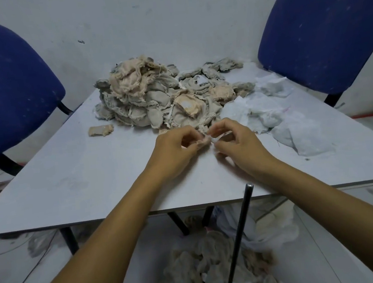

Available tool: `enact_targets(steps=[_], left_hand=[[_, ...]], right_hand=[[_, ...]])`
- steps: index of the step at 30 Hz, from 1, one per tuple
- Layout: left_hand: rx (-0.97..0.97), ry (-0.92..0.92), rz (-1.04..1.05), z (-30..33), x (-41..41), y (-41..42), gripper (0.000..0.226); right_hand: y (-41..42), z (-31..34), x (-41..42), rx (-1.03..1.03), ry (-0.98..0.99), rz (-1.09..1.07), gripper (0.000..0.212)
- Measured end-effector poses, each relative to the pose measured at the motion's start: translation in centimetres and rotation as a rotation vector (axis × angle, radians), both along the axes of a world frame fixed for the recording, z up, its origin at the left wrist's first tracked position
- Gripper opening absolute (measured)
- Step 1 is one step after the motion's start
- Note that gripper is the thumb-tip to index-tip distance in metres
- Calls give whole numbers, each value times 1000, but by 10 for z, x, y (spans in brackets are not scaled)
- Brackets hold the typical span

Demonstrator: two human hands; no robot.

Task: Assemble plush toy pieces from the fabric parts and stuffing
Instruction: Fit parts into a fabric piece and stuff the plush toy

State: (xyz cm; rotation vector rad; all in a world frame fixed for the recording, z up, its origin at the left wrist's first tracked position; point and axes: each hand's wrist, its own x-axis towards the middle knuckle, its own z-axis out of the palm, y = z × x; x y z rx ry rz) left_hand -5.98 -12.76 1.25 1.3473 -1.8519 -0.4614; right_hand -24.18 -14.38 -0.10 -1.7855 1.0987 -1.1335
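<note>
My left hand [177, 148] and my right hand [237, 143] meet over the middle of the grey table [80, 176]. Between their fingertips is a small beige fabric piece [204, 140]; the left pinches it, and the right pinches a bit of white stuffing [214, 141] at its edge. A big heap of beige and grey fabric parts [152, 94] lies behind the hands. White stuffing [278, 117] is spread at the right of the table. One loose beige piece [100, 130] lies apart at the left.
Two blue chairs stand at the back, one at the left [4, 85] and one at the right [328, 32]. A black metal rod [240, 233] leans against the table's front edge. Under the table lie more plush pieces [209, 266] and a bag.
</note>
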Motion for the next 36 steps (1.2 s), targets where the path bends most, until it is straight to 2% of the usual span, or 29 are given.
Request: enact_targets(steps=[4, 9, 15, 20, 26, 30, 33, 36], left_hand=[[185, 402, -56, 7, -1, -2, 21], [300, 635, -136, 8, 0, -1, 22], [301, 668, -103, 8, -2, -1, 20], [396, 729, -164, 7, 0, -2, 21], [525, 789, -251, 8, 1, -4, 24], [631, 928, -372, 9, -3, -2, 21], [625, 836, -447, 8, -6, 0, 22], [599, 702, -460, 9, -5, 0, 8]], right_hand=[[5, -1, 0, -210, 150, 83, 33], [4, -2, -3, -134, 31, 86, 33], [2, -1, -3, -70, 29, 92, 42], [1, -2, -6, 27, -175, 103, 40], [-1, -1, -8, 64, -292, 131, 36], [-4, -1, -9, 155, -398, 188, 32], [-5, -1, -9, 153, -397, 182, 30], [-5, 0, -11, 170, -408, 205, 31]])
